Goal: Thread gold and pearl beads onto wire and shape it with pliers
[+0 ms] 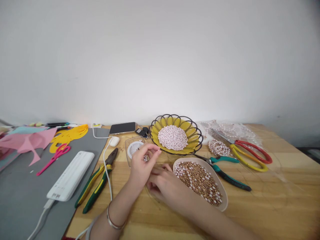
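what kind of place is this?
Probably a home craft or beading desk: a wooden table against a plain wall, a wire basket of pale beads, a dish of gold beads, pliers and scissors.

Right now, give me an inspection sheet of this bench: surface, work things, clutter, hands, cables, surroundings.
Surface: wooden table with a grey mat on its left part.
Work things: oval dish of gold and pearl beads; wire basket of pale beads; small clear box with a white spool.
Clutter: pliers, teal cutters, red-yellow scissors, pink scissors, phone, white power strip, felt pieces, beaded circles.
Hands: left hand pinches something small, seemingly beads; right hand rests beside the dish, fingers curled.
Cables: white cable crosses the pliers.
Surroundings: plain white wall; nothing else seen.
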`<state>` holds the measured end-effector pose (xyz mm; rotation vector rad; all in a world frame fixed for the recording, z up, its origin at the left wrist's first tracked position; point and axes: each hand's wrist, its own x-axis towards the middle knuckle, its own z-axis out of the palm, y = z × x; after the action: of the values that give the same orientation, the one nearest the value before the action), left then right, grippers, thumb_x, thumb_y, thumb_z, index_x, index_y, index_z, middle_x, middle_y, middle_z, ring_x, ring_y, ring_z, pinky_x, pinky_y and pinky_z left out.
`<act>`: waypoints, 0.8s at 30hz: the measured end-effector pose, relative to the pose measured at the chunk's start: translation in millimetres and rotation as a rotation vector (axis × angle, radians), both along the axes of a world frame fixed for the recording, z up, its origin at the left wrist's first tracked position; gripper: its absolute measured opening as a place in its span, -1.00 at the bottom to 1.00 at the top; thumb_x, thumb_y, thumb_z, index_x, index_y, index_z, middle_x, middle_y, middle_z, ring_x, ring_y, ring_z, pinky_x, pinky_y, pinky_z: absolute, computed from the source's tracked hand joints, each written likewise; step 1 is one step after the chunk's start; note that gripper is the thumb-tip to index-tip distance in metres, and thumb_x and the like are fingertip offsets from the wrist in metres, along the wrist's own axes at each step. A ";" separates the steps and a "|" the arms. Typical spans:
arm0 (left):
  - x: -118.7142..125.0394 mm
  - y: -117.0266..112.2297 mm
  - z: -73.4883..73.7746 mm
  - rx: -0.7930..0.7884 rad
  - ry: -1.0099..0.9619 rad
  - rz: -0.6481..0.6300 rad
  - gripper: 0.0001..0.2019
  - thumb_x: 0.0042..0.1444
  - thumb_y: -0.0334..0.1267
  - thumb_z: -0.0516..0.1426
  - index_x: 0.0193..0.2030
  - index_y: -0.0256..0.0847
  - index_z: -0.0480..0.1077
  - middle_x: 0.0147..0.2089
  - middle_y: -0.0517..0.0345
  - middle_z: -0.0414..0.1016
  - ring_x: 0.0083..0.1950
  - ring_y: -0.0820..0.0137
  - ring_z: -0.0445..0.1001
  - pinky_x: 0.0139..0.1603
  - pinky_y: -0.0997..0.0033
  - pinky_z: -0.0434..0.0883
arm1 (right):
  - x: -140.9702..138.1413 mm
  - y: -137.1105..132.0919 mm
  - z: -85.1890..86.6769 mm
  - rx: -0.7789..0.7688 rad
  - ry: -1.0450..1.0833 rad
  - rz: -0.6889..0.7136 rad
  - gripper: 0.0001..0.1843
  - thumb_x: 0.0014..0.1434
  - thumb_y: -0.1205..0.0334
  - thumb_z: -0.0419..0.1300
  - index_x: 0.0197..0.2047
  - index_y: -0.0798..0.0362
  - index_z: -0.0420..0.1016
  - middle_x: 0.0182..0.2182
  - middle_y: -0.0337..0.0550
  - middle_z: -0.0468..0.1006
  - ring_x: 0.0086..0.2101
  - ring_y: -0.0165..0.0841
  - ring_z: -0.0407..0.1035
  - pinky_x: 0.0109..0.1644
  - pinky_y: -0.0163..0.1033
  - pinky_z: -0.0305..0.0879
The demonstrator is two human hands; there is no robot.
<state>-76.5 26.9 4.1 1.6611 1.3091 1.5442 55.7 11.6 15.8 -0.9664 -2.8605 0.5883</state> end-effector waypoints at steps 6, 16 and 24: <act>-2.3 1.6 1.3 -0.021 -0.037 0.015 -0.96 0.20 -0.30 0.26 -0.27 -0.18 0.54 -0.30 0.15 0.61 -0.33 0.37 0.52 -0.29 0.45 0.44 | -4.7 -6.0 -17.3 0.032 0.016 -0.050 -0.89 0.39 0.26 0.31 -0.05 0.09 0.58 -0.03 -0.12 0.64 -0.01 -0.15 0.54 0.12 0.14 0.48; 7.0 -7.4 0.8 -0.135 -0.107 -0.068 -0.75 0.48 -0.15 -0.06 -0.27 -0.13 0.22 -0.41 0.30 0.22 -0.45 0.44 0.19 -0.42 0.49 0.21 | 55.8 11.9 12.7 -0.175 0.462 -0.196 -0.72 0.18 0.63 0.27 -0.35 0.02 0.47 -0.46 -0.38 0.54 -0.43 -0.42 0.44 -0.31 -0.35 0.38; 27.5 -25.6 3.3 -0.351 0.099 -0.488 -0.82 0.31 -0.28 0.16 -0.34 -0.20 0.45 -0.52 0.31 0.31 -0.48 0.47 0.25 -0.44 0.51 0.16 | 104.4 19.6 -14.7 -0.265 0.714 -0.332 -0.92 0.24 0.29 0.20 -0.32 -0.03 0.46 -0.43 -0.22 0.58 -0.42 -0.30 0.50 -0.37 -0.26 0.44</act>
<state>-49.0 1.3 7.5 1.6786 1.0424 0.9027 160.1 31.2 1.2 -0.9747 -1.9855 1.0350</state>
